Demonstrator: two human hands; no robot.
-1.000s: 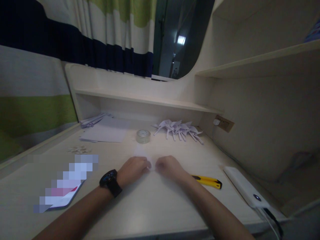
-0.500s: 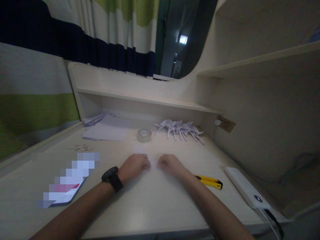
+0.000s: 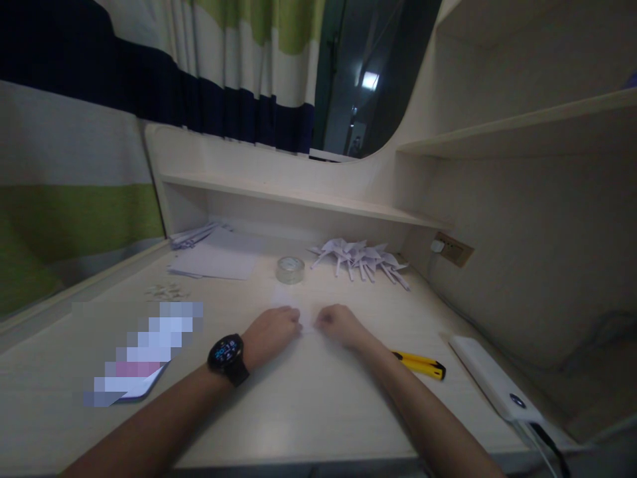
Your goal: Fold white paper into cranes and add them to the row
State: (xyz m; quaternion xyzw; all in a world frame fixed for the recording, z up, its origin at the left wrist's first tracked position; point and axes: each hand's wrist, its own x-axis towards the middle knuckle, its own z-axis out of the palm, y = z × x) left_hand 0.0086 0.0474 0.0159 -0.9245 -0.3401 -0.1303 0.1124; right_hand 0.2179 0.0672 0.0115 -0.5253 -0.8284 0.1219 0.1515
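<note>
Pale desk (image 3: 308,405), striped curtain (image 3: 74,153)

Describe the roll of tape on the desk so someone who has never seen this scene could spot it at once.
Start at the pale desk and look under its low back shelf. The roll of tape lies flat there, just beyond the left hand and right hand, between the stack of paper sheets and the folded paper cranes. It is the only round, clear thing among flat white paper.

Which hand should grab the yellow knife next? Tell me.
Right, probably. The knife lies on the desk just beside the right forearm, close to the right hand. The left hand would have to cross over. Both hands now pinch the paper.
</note>
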